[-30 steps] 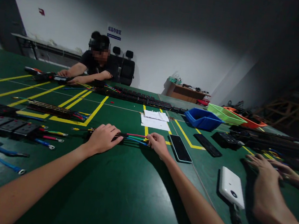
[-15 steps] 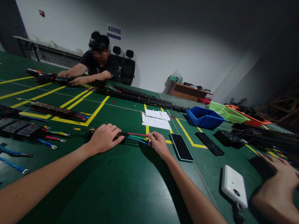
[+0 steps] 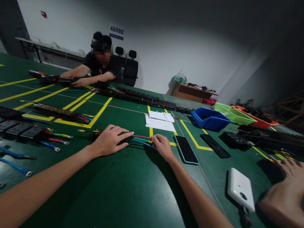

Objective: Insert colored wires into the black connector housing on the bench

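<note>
In the head view, my left hand lies over a narrow black strip, with its fingers on the far side and its thumb on the near side. The index finger and thumb stretch forward, apart from each other. Red and blue wires run from under this hand toward the right. At their far end, my right hand is closed in a pinch on the wire ends. The fingertips partly hide those ends. A short yellow lead sticks out at the strip's left end.
A phone, a black bar and a white power bank lie to the right, near another person's arm. Black socket strips with lugged wires lie left. White papers and a blue bin are farther back. Someone works opposite.
My left index finger and thumb have stretched farther forward along the wires. My right hand keeps its pinch at the wire ends. The whole view has shifted slightly.
</note>
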`<state>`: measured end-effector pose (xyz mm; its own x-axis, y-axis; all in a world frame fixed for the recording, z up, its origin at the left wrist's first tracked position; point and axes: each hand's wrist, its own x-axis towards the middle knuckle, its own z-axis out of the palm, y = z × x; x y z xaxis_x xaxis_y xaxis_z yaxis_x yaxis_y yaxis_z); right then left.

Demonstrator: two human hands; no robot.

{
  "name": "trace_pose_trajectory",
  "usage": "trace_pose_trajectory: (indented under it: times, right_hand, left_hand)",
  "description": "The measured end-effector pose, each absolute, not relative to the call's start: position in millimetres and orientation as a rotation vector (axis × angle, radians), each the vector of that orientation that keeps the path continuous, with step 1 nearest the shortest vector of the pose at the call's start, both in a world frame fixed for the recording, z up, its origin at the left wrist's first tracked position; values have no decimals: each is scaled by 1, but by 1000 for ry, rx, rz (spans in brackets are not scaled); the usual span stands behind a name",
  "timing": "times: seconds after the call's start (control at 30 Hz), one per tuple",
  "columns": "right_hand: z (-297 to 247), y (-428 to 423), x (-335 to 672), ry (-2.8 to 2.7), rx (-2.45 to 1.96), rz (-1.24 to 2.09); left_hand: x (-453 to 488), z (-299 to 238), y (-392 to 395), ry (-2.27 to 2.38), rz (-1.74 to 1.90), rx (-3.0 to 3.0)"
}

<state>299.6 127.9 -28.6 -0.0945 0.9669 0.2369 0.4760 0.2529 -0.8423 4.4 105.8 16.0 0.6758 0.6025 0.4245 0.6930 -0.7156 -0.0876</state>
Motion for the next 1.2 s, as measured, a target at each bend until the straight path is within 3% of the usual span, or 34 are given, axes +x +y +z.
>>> trace_pose_trajectory:
  times: [0.7,1.2]
  right_hand:
    - [-23,124,299,-1769,-1373,664]
    - [-21,123,297,-1804,-1394,651]
  left_hand:
    - [9,16,103,-842,-448,-2601]
    - [7,11,106,-866,-606,-2673]
